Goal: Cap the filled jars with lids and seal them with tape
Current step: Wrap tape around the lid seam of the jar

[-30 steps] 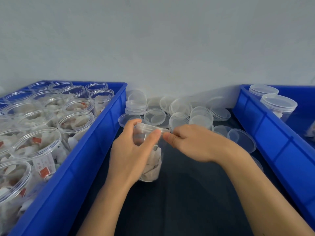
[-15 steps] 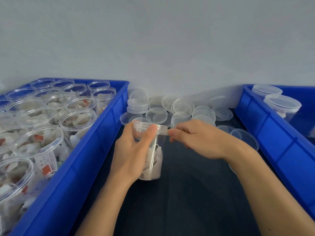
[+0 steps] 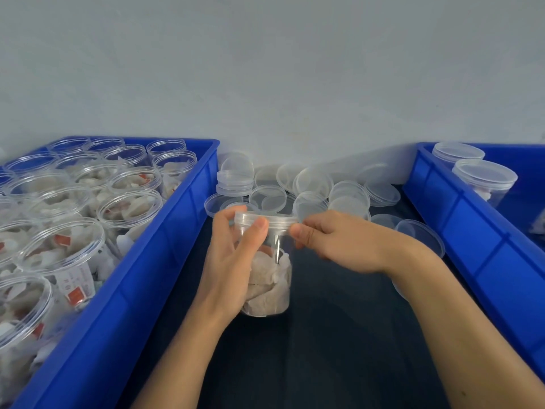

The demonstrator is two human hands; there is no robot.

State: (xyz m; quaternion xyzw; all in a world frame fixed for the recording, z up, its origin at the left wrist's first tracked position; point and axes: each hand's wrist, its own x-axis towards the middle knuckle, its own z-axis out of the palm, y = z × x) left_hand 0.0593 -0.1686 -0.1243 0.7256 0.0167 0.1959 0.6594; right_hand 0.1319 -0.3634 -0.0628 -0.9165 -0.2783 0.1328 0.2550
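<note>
Left hand (image 3: 233, 261) grip wrapped around filled jar (image 3: 267, 278) on dark tabletop (image 3: 324, 349), right hand (image 3: 339, 243) grip pinching its lid (image 3: 265, 221)

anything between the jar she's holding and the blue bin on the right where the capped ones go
Nothing visible blocks it. The jar, gripped by the left hand with the right hand at its lid, stands on dark table that runs bare to the right bin; loose lids lie farther back.
</note>
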